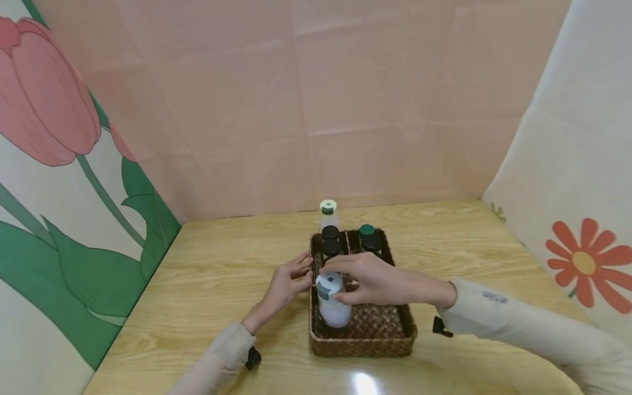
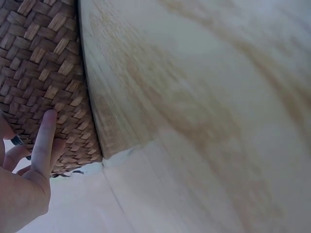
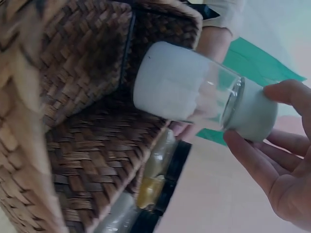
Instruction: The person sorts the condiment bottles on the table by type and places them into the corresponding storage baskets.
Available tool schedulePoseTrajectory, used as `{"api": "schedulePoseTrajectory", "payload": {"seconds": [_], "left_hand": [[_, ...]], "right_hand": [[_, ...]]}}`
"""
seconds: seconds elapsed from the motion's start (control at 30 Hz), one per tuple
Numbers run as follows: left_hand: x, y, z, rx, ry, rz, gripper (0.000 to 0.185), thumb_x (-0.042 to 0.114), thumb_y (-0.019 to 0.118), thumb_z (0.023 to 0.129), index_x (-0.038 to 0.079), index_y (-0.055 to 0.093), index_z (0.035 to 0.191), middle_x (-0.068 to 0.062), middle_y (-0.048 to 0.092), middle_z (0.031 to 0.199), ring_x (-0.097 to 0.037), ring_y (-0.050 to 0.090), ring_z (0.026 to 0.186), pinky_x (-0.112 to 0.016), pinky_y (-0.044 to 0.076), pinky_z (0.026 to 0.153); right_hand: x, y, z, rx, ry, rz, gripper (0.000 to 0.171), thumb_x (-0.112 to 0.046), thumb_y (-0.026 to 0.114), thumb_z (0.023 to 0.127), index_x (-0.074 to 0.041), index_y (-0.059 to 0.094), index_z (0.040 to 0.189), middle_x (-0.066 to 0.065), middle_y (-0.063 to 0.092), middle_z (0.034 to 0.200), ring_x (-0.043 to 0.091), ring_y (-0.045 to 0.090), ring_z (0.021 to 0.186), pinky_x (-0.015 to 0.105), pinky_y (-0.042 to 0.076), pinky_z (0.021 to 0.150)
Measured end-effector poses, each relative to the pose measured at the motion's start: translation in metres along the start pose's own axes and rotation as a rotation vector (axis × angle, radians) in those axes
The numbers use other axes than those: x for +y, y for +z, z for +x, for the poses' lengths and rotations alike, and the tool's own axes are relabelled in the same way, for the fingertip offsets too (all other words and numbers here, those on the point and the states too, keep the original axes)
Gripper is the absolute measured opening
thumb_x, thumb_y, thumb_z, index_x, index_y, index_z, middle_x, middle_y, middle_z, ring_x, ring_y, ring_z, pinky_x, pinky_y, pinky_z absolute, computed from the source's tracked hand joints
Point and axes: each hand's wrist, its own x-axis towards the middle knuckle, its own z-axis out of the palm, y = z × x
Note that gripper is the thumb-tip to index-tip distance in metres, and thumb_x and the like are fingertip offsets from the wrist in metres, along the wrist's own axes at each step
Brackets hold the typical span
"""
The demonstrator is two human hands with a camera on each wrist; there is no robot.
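Observation:
A clear glass jar of white powder (image 3: 170,80) hangs from my right hand (image 1: 370,280), which pinches its white lid (image 3: 255,110) between thumb and fingers. In the head view the jar (image 1: 336,312) is over the front left part of a brown woven basket (image 1: 362,346). My left hand (image 1: 286,280) rests on the basket's left side. The left wrist view shows its index finger (image 2: 44,138) straight against the woven wall (image 2: 43,63). Black-capped jars (image 1: 331,244) stand at the back of the basket, partly behind my right hand.
A green-capped jar (image 1: 367,230) stands at the basket's back right, beside another black cap (image 1: 370,243). Behind the basket is a bottle with a pale top (image 1: 328,215). Dividers split the basket. A pink cloth (image 1: 306,109) hangs behind the wooden table (image 1: 222,274).

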Motion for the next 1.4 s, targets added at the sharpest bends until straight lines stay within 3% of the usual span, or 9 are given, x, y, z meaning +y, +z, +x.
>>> {"api": "schedulePoseTrajectory", "payload": {"seconds": [0.27, 0.5, 0.63, 0.87, 1.4], "left_hand": [[0.003, 0.002, 0.000, -0.001, 0.007, 0.039, 0.037, -0.006, 0.060, 0.094, -0.012, 0.055, 0.130, -0.021, 0.044, 0.148, -0.035, 0.065, 0.108, -0.025, 0.056, 0.081], [0.032, -0.002, -0.003, -0.017, 0.008, 0.030, 0.037, -0.011, 0.057, 0.092, -0.018, 0.052, 0.128, -0.028, 0.042, 0.145, -0.042, 0.063, 0.108, -0.031, 0.056, 0.084], [0.039, -0.004, -0.004, -0.015, 0.004, 0.025, 0.037, -0.011, 0.057, 0.092, -0.016, 0.054, 0.128, -0.029, 0.043, 0.144, -0.043, 0.063, 0.108, -0.030, 0.057, 0.083], [-0.001, -0.001, 0.002, 0.008, 0.003, 0.053, 0.038, -0.003, 0.060, 0.092, -0.008, 0.057, 0.130, -0.016, 0.047, 0.146, -0.029, 0.067, 0.107, -0.030, 0.056, 0.085], [0.001, 0.000, 0.001, 0.007, -0.010, 0.013, 0.036, -0.003, 0.061, 0.094, -0.008, 0.058, 0.129, -0.019, 0.045, 0.147, -0.035, 0.065, 0.108, -0.027, 0.058, 0.078]], "right_hand": [[0.011, 0.011, -0.003, -0.067, 0.012, -0.047, 0.042, -0.021, 0.074, 0.091, -0.001, 0.064, 0.127, 0.010, 0.064, 0.125, 0.010, 0.065, 0.098, 0.021, 0.058, 0.074], [0.017, 0.016, -0.003, -0.103, 0.029, -0.005, 0.044, -0.019, 0.074, 0.091, -0.001, 0.062, 0.129, 0.010, 0.063, 0.126, 0.011, 0.064, 0.101, 0.022, 0.057, 0.077], [0.021, 0.021, -0.004, -0.138, 0.050, 0.006, 0.046, -0.022, 0.074, 0.091, -0.002, 0.061, 0.130, 0.006, 0.062, 0.127, 0.009, 0.062, 0.104, 0.022, 0.056, 0.081], [0.023, 0.025, -0.005, -0.167, 0.056, -0.022, 0.054, -0.024, 0.074, 0.091, 0.000, 0.056, 0.136, 0.010, 0.058, 0.132, 0.007, 0.062, 0.103, 0.019, 0.056, 0.078], [0.019, 0.024, -0.003, -0.208, 0.032, -0.036, 0.049, -0.021, 0.073, 0.092, 0.003, 0.058, 0.132, 0.009, 0.056, 0.129, 0.009, 0.063, 0.103, 0.024, 0.058, 0.082]]}}
